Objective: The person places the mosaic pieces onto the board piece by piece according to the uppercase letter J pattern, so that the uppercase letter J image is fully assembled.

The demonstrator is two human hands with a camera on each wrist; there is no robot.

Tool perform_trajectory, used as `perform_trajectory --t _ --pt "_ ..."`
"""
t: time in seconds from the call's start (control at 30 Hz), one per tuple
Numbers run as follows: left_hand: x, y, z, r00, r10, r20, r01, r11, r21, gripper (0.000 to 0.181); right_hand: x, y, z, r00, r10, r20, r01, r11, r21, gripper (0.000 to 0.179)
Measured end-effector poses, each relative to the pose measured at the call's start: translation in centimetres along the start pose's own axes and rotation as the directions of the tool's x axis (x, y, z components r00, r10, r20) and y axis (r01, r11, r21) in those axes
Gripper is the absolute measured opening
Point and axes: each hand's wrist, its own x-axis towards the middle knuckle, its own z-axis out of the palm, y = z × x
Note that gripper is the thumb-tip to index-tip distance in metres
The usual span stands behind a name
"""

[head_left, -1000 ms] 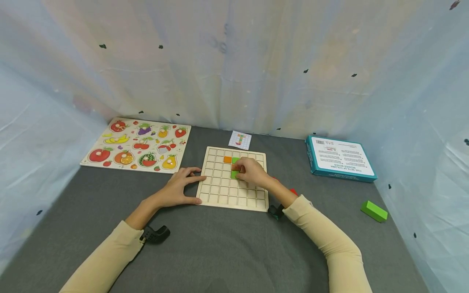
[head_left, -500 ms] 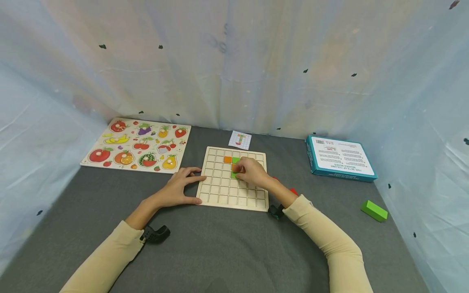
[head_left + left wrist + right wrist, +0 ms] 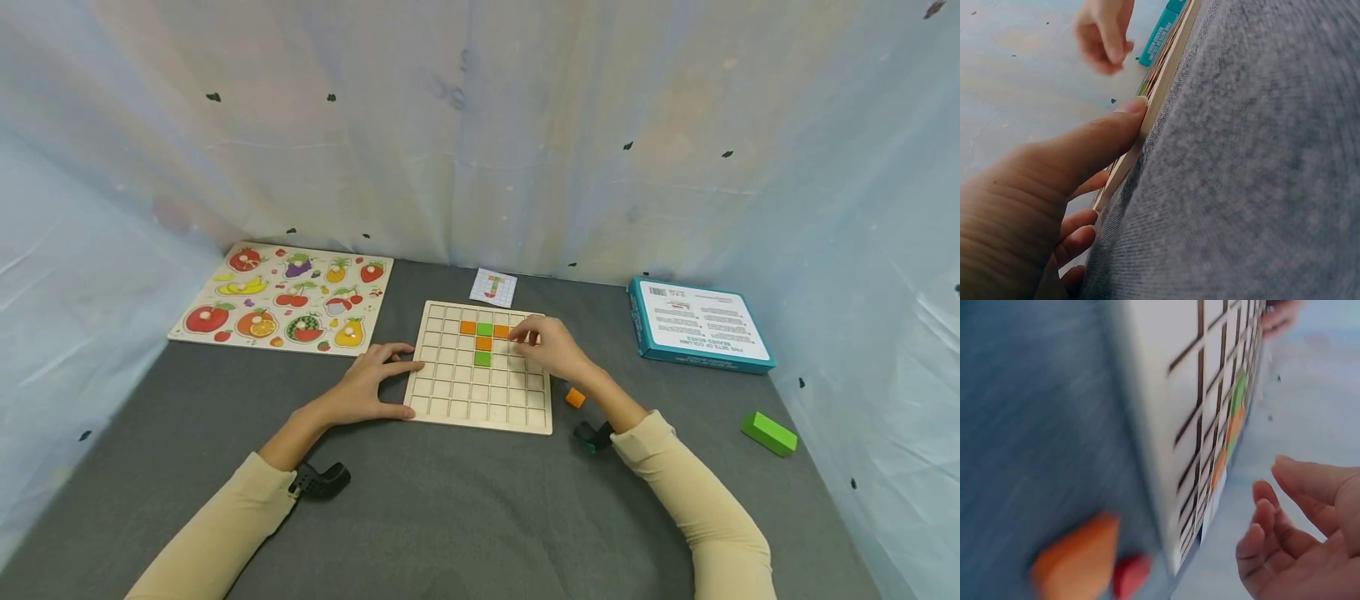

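Observation:
A pale wooden grid board (image 3: 450, 393) lies flat in front of me. Set in its cells are a green tile (image 3: 484, 329) between two orange ones, then an orange tile (image 3: 483, 343) and a green tile (image 3: 482, 359) below. My left hand (image 3: 366, 385) rests at the board's left edge, thumb and fingertips touching it. Over the upper right cells is my right hand (image 3: 557, 348), fingers loosely bent, with nothing between thumb and fingertips in the right wrist view. Beside the board's right edge lie an orange cube (image 3: 575, 398) and, in the right wrist view, a red block (image 3: 1132, 575).
A small pattern card (image 3: 493, 287) lies behind the board. To the left is a fruit puzzle board (image 3: 300, 300); at the back right, a teal box (image 3: 697, 325). A long green block (image 3: 768, 433) lies far right. Sheeting (image 3: 480, 142) hangs around the table.
My right hand has lifted off the middle tiles and moved right, uncovering an orange tile in the column, another at the right of the row, and the loose orange cube. The left hand stays put.

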Motion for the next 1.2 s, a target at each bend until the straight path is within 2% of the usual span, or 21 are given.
perform_trajectory --t 0.23,0.37,0.5,0.77,1.0,1.2 --pt "0.1 0.0 0.1 1.000 -0.002 0.000 0.002 1.000 0.011 0.082 -5.4 2.5 -3.0 0.995 0.102 0.000 -0.102 0.995 0.016 0.016" --pt "0.1 0.1 0.1 1.000 -0.002 0.003 0.002 1.000 0.007 0.081 -8.2 3.5 -3.3 0.986 0.165 0.010 -0.165 0.986 -0.026 0.018" --pt "0.1 0.3 0.0 1.000 -0.012 0.007 0.012 1.000 -0.010 0.082 -9.8 4.0 -3.0 0.985 0.173 -0.002 -0.173 0.982 -0.078 0.021" --pt "0.1 0.2 -0.1 1.000 -0.015 0.008 0.015 1.000 -0.004 0.082 -10.5 4.0 -2.4 0.988 0.151 -0.027 -0.153 0.984 -0.096 0.029" --pt "0.2 0.2 -0.1 1.000 -0.018 0.009 0.018 1.000 -0.001 0.082 -10.4 3.8 -2.2 0.984 0.176 -0.023 -0.178 0.981 -0.084 0.029" --pt "0.2 0.1 -0.1 1.000 -0.022 0.013 0.022 1.000 -0.001 0.082 -10.2 3.8 -2.0 0.988 0.154 -0.021 -0.155 0.981 -0.113 0.026"
